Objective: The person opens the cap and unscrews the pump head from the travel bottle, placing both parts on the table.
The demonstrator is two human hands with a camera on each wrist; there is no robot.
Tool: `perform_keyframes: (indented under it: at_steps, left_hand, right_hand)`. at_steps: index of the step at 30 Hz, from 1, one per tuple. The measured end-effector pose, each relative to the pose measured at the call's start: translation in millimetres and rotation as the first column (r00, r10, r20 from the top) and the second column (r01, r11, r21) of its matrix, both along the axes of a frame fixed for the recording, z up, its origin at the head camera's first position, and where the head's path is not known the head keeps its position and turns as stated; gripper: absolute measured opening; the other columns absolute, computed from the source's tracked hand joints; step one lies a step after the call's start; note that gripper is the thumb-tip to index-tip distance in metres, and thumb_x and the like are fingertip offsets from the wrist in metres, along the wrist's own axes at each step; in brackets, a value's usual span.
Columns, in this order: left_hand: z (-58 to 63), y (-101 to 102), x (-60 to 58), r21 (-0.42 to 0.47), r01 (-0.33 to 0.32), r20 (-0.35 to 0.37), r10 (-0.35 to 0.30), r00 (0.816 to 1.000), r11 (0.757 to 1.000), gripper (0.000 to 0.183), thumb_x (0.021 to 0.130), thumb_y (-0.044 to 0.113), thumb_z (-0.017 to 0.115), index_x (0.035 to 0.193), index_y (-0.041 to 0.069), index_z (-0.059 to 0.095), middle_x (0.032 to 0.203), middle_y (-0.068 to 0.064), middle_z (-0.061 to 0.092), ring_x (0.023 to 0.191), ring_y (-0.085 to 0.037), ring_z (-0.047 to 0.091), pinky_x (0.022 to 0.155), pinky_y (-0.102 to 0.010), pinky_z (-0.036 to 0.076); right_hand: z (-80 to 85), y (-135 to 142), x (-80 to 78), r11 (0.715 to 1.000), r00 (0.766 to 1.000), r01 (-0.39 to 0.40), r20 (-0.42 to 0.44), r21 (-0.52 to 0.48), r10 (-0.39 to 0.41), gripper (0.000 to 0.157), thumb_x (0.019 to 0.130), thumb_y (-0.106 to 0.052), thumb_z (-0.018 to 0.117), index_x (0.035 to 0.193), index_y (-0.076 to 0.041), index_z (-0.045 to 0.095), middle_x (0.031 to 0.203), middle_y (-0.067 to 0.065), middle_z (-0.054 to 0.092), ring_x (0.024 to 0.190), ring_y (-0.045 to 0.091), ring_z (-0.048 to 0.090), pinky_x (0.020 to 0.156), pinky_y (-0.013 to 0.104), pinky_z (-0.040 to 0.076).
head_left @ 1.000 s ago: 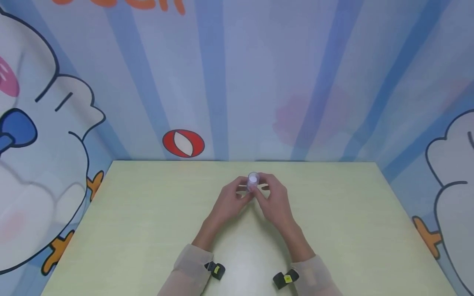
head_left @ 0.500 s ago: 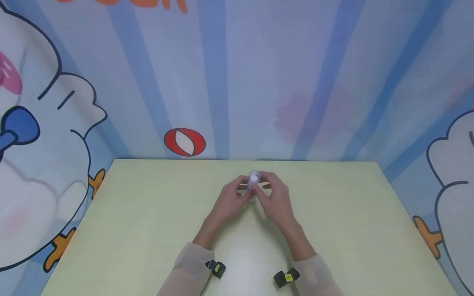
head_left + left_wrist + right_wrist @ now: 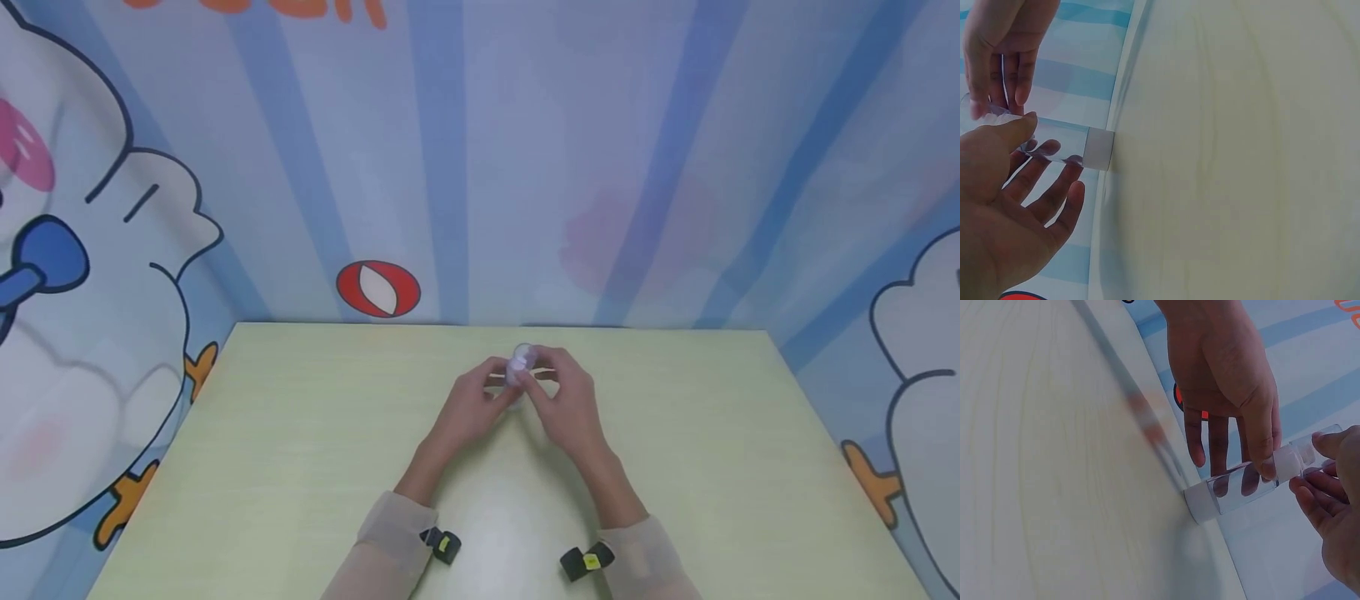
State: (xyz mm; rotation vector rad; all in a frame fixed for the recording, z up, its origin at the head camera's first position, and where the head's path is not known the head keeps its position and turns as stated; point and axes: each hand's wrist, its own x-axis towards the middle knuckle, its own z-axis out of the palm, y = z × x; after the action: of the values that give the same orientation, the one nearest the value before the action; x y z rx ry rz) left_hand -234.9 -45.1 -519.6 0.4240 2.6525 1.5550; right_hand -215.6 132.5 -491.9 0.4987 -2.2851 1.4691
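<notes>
A clear cylindrical bottle point(image 3: 1063, 140) with a white base point(image 3: 1202, 502) and white collar point(image 3: 1288, 461) is between both hands near the table's far edge. My left hand point(image 3: 472, 404) grips the bottle body between thumb and fingers, seen from above in the right wrist view. The thumb and fingers of my right hand point(image 3: 566, 404) pinch the clear cap point(image 3: 1319, 444) at the collar end. In the head view the cap leans to the right of the body, and the fingers partly hide both.
The light wood-grain table point(image 3: 322, 467) reaches back to a blue striped wall point(image 3: 510, 167) printed with cartoon figures. A black strap camera point(image 3: 442, 546) sits on the left wrist, another strap camera point(image 3: 587, 561) on the right.
The cap, in line with the bottle before, now tilts toward the right. My right hand has shifted slightly right, away from the left one, which holds the bottle in nearly the same place.
</notes>
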Motion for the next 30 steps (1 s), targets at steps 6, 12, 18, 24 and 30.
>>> perform_keyframes:
  at_steps: [6, 12, 18, 24, 30]
  left_hand:
    - [-2.4, 0.2, -0.5, 0.002, -0.002, 0.006, 0.002, 1.0, 1.0, 0.038, 0.102, 0.034, 0.073, 0.137, 0.02, 0.065, 0.139, 0.001, 0.069, 0.128, -0.02, 0.065, 0.101, -0.041, 0.06]
    - [-0.6, -0.2, 0.2, 0.014, -0.004, 0.002, 0.004, 1.0, 1.0, 0.036, 0.103, 0.033, 0.073, 0.136, 0.019, 0.065, 0.138, 0.001, 0.069, 0.127, -0.021, 0.066, 0.1, -0.041, 0.06]
    - [0.9, 0.1, 0.8, 0.014, -0.006, -0.006, 0.006, 1.0, 1.0, 0.036, 0.102, 0.031, 0.074, 0.135, 0.019, 0.066, 0.138, 0.001, 0.069, 0.127, -0.021, 0.066, 0.1, -0.041, 0.06]
    - [2.0, 0.4, 1.0, 0.01, -0.004, -0.006, 0.004, 1.0, 1.0, 0.037, 0.102, 0.032, 0.074, 0.135, 0.019, 0.066, 0.138, 0.002, 0.07, 0.126, -0.019, 0.067, 0.1, -0.041, 0.06]
    - [3.0, 1.1, 1.3, 0.012, -0.006, -0.013, 0.006, 1.0, 1.0, 0.037, 0.102, 0.033, 0.074, 0.135, 0.019, 0.067, 0.136, 0.001, 0.07, 0.125, -0.02, 0.067, 0.099, -0.04, 0.06]
  right_hand:
    - [0.9, 0.7, 0.4, 1.0, 1.0, 0.0, -0.007, -0.008, 0.0, 0.032, 0.1, -0.016, 0.077, 0.128, -0.004, 0.069, 0.123, 0.009, 0.072, 0.109, 0.025, 0.07, 0.091, 0.049, 0.063]
    - [2.8, -0.1, 0.6, 1.0, 1.0, 0.012, -0.011, 0.014, -0.011, 0.033, 0.1, -0.017, 0.077, 0.128, -0.004, 0.068, 0.123, 0.009, 0.071, 0.108, 0.025, 0.07, 0.091, 0.043, 0.063]
    - [3.7, -0.5, 0.2, 1.0, 1.0, 0.011, -0.013, 0.022, -0.011, 0.033, 0.1, -0.016, 0.077, 0.129, -0.003, 0.068, 0.124, 0.01, 0.071, 0.11, 0.026, 0.07, 0.091, 0.043, 0.063]
    - [5.5, -0.6, 0.9, 1.0, 1.0, 0.014, -0.026, 0.009, -0.013, 0.034, 0.099, -0.012, 0.077, 0.13, -0.002, 0.067, 0.122, 0.012, 0.071, 0.112, 0.028, 0.069, 0.091, 0.049, 0.063]
    - [9.8, -0.9, 2.6, 1.0, 0.999, 0.015, -0.043, 0.015, -0.014, 0.034, 0.099, -0.012, 0.077, 0.13, 0.0, 0.067, 0.122, 0.013, 0.071, 0.113, 0.029, 0.068, 0.091, 0.049, 0.063]
